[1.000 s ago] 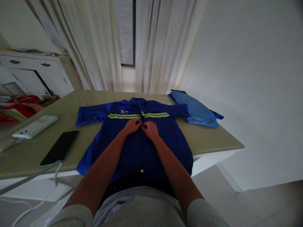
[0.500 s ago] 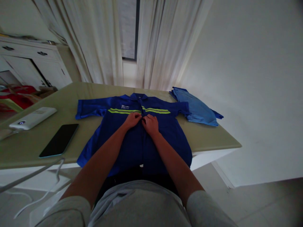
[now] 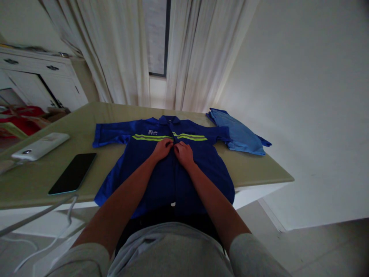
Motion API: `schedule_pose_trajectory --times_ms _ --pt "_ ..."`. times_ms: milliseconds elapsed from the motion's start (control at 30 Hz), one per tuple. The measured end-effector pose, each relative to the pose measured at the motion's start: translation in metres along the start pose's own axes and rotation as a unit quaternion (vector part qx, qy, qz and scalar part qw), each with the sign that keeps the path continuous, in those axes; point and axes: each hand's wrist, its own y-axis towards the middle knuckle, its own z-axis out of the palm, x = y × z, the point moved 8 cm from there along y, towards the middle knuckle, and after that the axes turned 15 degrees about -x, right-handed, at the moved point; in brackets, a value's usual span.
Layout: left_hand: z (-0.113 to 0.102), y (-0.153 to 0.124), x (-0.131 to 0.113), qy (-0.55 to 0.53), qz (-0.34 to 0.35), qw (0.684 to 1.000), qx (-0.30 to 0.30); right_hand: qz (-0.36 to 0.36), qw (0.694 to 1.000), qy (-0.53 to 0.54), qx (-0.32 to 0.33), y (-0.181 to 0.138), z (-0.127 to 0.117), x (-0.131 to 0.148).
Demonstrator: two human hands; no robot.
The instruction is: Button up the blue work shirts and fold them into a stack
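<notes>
A dark blue work shirt [image 3: 201,169] with yellow-green reflective stripes lies flat, front up, on the pale table [image 3: 115,115]; its hem hangs over the near edge. My left hand [image 3: 162,149] and my right hand [image 3: 183,152] meet at the shirt's front placket just below the stripes. Both have their fingers curled and pinched on the placket fabric. What sits between the fingertips is too small and dark to make out.
A folded light blue garment [image 3: 239,132] lies at the table's far right. A black phone [image 3: 72,173] and a white power bank [image 3: 40,146] with cables lie at the left. White curtains [image 3: 121,57], a white cabinet [image 3: 34,77] and a wall surround the table.
Both hands have crept a little up the placket toward the stripes and stay pinched on it. The view shifted slightly.
</notes>
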Motion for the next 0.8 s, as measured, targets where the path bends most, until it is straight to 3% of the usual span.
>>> schedule_pose_trajectory --times_ms 167,267,367,467,567,667,800 --pt "0.003 0.000 -0.007 -0.021 0.030 0.998 0.047 0.108 0.992 0.056 -0.040 0.001 -0.005 -0.023" --pt "0.007 -0.010 -0.009 0.038 0.047 0.995 0.079 0.137 0.984 0.103 -0.051 0.001 -0.003 -0.030" --pt "0.012 -0.022 -0.007 0.139 0.057 0.983 0.109 0.148 0.973 0.149 -0.097 0.004 -0.011 -0.031" --pt "0.019 -0.022 -0.001 0.193 0.072 0.967 0.150 0.114 0.968 0.184 -0.127 0.009 -0.026 -0.019" --pt "0.023 -0.005 0.005 0.216 0.106 0.956 0.170 0.052 0.977 0.205 -0.040 0.003 -0.028 0.008" --pt "0.018 0.019 0.010 0.233 0.130 0.954 0.140 -0.014 0.982 0.173 0.074 -0.019 -0.018 0.033" --pt "0.012 0.027 0.001 0.241 0.176 0.951 0.085 0.024 0.986 0.158 0.055 -0.036 -0.011 0.026"
